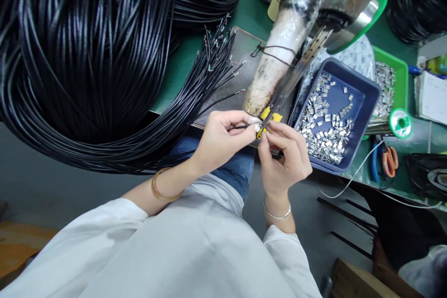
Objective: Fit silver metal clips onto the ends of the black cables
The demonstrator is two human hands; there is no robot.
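My left hand (223,137) is closed in a pinch on a thin black cable (240,126), with a white wrap on one fingertip. Close by on the right, my right hand (284,151) is also pinched, its fingertips near the cable's end; whatever they hold is too small to make out. Just beyond the fingertips are yellow pieces (277,117) under a metal bar (300,63). A large bundle of black cables (167,130) fans out at the left, its stripped ends showing small coloured wires. To the right, a blue tray (363,84) holds many small metal parts (319,135).
A wrapped white tube (275,56) slants above the hands. Behind the blue tray sit a green tray (401,63) and a spool (400,123). Orange-handled scissors (389,161) lie at the right edge. Part of another person (405,223) shows at the lower right.
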